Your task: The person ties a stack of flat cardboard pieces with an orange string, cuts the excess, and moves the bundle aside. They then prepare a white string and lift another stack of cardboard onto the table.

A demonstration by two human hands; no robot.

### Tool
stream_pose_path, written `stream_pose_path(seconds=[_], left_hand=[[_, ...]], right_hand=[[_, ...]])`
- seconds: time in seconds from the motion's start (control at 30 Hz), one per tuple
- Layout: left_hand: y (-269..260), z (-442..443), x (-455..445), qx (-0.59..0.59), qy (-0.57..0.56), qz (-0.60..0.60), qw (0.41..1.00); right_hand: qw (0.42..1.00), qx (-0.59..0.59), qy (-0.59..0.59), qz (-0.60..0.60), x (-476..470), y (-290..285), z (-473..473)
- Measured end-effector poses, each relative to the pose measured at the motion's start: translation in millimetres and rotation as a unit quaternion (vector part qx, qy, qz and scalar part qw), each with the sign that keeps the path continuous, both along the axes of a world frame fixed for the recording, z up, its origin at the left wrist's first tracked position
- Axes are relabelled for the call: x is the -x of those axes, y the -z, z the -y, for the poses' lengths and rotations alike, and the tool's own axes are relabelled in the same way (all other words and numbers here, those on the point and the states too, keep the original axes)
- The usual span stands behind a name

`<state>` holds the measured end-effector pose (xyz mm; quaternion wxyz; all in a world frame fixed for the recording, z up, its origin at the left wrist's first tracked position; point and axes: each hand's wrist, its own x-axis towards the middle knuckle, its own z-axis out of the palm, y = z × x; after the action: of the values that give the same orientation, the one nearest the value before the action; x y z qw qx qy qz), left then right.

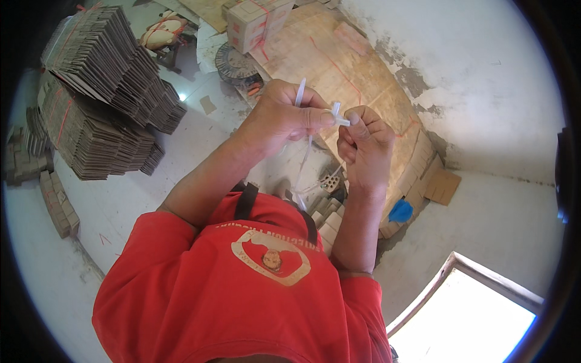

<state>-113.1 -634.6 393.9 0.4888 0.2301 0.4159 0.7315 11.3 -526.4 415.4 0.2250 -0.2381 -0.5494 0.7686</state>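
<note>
A small translucent plastic fitting with a side branch sits between my two hands, raised in front of my chest. My left hand pinches its left end between thumb and finger. At its other end, the thumb and forefinger of my right hand close on the tip. A pale plastic strip or tube end sticks up out of my left hand. Below the hands hangs a thin whitish tube, running down towards my waist; where it joins the fitting is hidden by my fingers.
Tall stacks of flattened cardboard stand on the pale floor at the left. Beyond my hands lies a brown sheet-covered surface, with a strapped carton at its far end. A blue item rests at the right, beside the white wall.
</note>
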Motion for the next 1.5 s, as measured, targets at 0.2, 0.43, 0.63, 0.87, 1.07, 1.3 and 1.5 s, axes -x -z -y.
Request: stream_pose_path(seconds=[0.2, 0.43, 0.63, 0.87, 1.07, 1.3, 1.5], left_hand=[[-1, -1, -6, -0.005, -0.064, -0.070, 0.995], [11, -11, -13, 0.026, -0.226, -0.275, 0.934], [0, -4, -11, -0.096, -0.124, 0.020, 0.987], [-9, 0, -2, -0.062, -0.031, 0.069, 0.995], [-8, 2, 8, -0.030, 0.038, 0.063, 0.997], [-6, 6, 14, -0.025, 0.038, 0.136, 0.990], [8, 5, 16, -0.051, 0.039, 0.080, 0.995]], right_hand=[[1.000, 0.009, -0.009, -0.002, -2, -6, -9], [0.927, -0.350, 0.063, 0.119, 8, -20, 18], [0.980, 0.189, 0.015, -0.064, 10, 8, 22], [0.973, 0.207, -0.018, -0.105, 13, 15, 21], [0.998, 0.019, -0.063, -0.026, 7, 10, -1], [0.944, -0.313, -0.064, 0.083, 11, -15, -15], [0.927, -0.360, -0.033, 0.103, 11, -17, -7]])
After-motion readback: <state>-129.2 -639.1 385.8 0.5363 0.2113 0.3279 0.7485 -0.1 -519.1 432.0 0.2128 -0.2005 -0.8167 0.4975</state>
